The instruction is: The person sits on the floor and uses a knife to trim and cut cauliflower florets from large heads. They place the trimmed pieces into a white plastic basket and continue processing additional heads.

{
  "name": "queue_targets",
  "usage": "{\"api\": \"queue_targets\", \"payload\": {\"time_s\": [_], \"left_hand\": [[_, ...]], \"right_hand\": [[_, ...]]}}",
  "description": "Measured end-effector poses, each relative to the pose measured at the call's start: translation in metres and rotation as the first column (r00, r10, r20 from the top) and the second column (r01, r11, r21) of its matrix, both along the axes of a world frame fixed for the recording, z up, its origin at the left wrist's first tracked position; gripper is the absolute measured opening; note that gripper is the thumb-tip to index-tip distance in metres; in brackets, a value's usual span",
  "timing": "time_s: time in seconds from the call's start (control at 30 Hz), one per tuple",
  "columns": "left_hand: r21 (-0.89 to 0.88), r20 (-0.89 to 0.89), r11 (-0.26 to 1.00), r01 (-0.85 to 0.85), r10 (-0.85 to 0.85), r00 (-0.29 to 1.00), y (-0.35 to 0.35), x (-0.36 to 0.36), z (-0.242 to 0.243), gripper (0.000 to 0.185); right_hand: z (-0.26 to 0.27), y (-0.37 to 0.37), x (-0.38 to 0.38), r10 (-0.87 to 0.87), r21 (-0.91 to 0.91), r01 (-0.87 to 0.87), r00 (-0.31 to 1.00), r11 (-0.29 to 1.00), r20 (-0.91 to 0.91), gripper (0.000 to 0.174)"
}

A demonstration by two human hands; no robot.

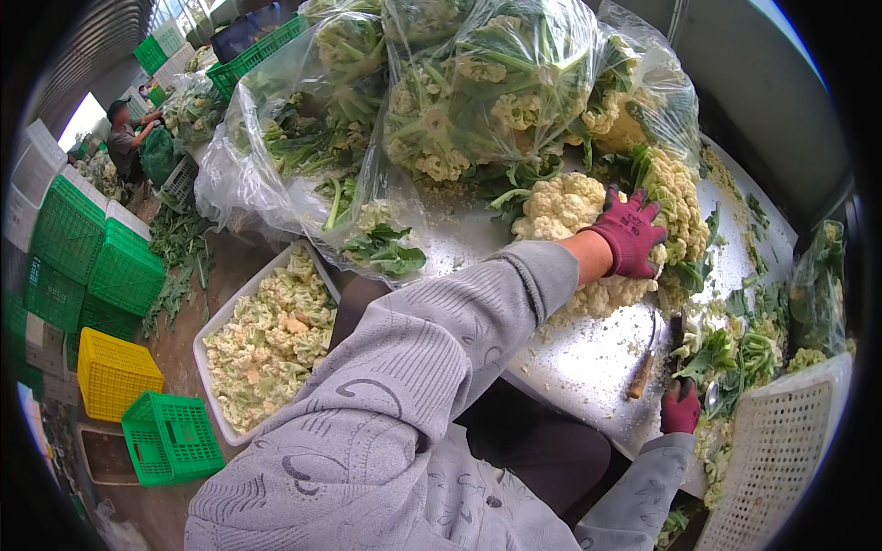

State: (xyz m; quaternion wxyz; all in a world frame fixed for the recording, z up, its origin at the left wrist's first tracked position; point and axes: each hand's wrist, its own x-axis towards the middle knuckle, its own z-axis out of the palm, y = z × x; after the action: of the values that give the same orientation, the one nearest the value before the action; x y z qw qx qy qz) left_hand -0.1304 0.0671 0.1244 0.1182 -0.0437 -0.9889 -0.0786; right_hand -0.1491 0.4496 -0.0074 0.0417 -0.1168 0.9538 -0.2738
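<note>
My left hand point(630, 234), in a maroon glove, lies with spread fingers on cauliflower heads on the metal table point(579, 372). One cauliflower head point(561, 206) is left of it, another with green leaves point(675, 200) to its right. Near the table's right edge my right hand point(681, 408), gloved alike, is closed around a dark-bladed knife point(679, 337); its handle is hidden. Beside it lies a curved knife with a wooden handle point(641, 375). Clear plastic bags point(482, 89) full of leafy cauliflower are heaped behind my hands.
A white tub point(200, 344) of cut florets stands at the left. Green crates point(172, 437) and a yellow crate point(117, 375) are on the floor. A white perforated crate point(778, 441) and leaf trimmings point(751, 351) are at the right. Another person point(127, 141) works far left.
</note>
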Motion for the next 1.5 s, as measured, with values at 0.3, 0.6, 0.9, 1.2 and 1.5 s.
{"api": "queue_targets", "payload": {"time_s": [0.3, 0.6, 0.9, 1.2, 1.5], "left_hand": [[0.151, -0.353, 0.989, -0.002, 0.056, 0.934, -0.036, 0.044, -0.011, 0.044], [0.024, -0.477, 0.993, 0.119, -0.093, 0.874, -0.036, 0.101, -0.011, 0.055], [0.144, -0.574, 0.940, 0.310, -0.176, 0.800, -0.055, 0.106, -0.008, 0.045], [0.470, -0.676, 0.813, 0.342, 0.083, 0.732, -0.137, 0.148, -0.017, 0.031], [0.367, -0.636, 0.917, 0.156, 0.125, 0.761, -0.192, 0.170, 0.007, 0.042]], "right_hand": [[0.069, -0.023, 0.068, 0.026, -0.699, 0.197, 0.955, 0.687, 0.295, 0.053], [0.047, -0.161, 0.140, 0.260, -0.797, 0.355, 0.813, 0.488, 0.521, 0.059], [0.050, -0.187, 0.174, 0.349, -0.891, 0.324, 0.834, 0.319, 0.428, 0.061], [0.105, -0.230, 0.176, 0.451, -0.870, -0.045, 0.868, 0.491, 0.210, 0.057], [0.116, -0.280, 0.185, 0.467, -0.731, -0.326, 0.884, 0.600, -0.012, 0.060]]}}
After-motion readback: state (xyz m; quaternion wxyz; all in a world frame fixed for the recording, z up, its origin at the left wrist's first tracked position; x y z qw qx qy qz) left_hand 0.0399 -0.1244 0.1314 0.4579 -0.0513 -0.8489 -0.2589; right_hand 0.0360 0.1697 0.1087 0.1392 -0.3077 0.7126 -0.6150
